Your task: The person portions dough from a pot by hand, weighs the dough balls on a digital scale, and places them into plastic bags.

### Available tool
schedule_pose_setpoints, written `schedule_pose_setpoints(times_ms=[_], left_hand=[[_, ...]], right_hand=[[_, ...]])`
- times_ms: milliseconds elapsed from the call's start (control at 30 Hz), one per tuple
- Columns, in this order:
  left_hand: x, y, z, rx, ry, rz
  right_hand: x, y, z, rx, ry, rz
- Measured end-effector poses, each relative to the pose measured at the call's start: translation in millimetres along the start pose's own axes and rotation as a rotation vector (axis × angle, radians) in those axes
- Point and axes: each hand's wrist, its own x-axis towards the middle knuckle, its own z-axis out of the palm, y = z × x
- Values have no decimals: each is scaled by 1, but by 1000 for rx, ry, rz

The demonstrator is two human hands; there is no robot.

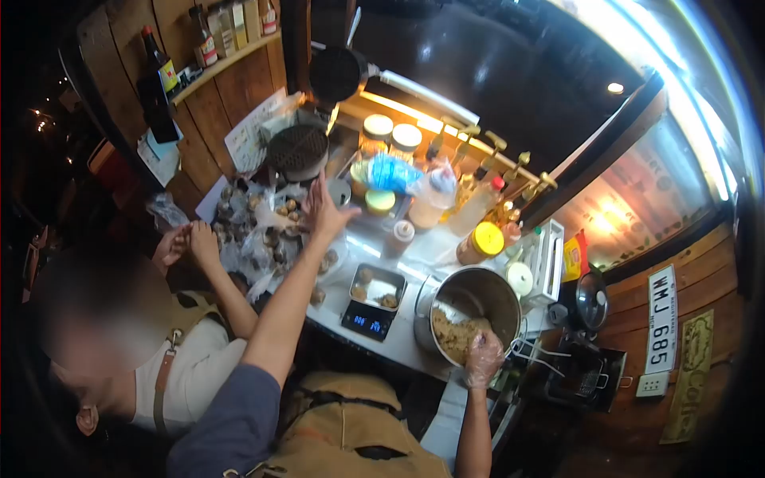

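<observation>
My left hand is bare and reaches over the counter beside the round waffle iron, fingers spread, holding nothing. In a clear plastic glove, my right hand is inside the large metal pot, its fingers closed at the crumbly light-brown mixture; what they hold, if anything, is hidden. Left of the pot, a metal tray with a few round lumps sits on a digital scale with a lit display. Plastic bags of small round pieces lie on the counter's left side.
A co-worker's hands are at the far left by the bags. Behind the pot stand a yellow-lidded jar, a squeeze bottle and several other bottles. A fryer and a black pan are at the right.
</observation>
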Motion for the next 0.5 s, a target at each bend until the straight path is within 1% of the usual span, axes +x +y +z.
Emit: schedule_pose_setpoints(times_ms=[67,167,233,267,367,500], left_hand=[[-16,-12,-1,16,-52,68],[-24,-7,-4,16,-40,243],[-40,-10,-2,10,-20,384],[-44,-11,1,-50,-32,421],[-53,-6,-3,-159,-96,422],[-52,-11,-1,-194,-91,430]], right_hand=[[-1,-12,-7,38,18,-33],[2,-17,-9,78,-30,64],[2,-16,-6,109,9,44],[3,-18,-9,124,2,52],[4,-21,-11,131,-21,79],[4,-17,-8,107,-49,95]])
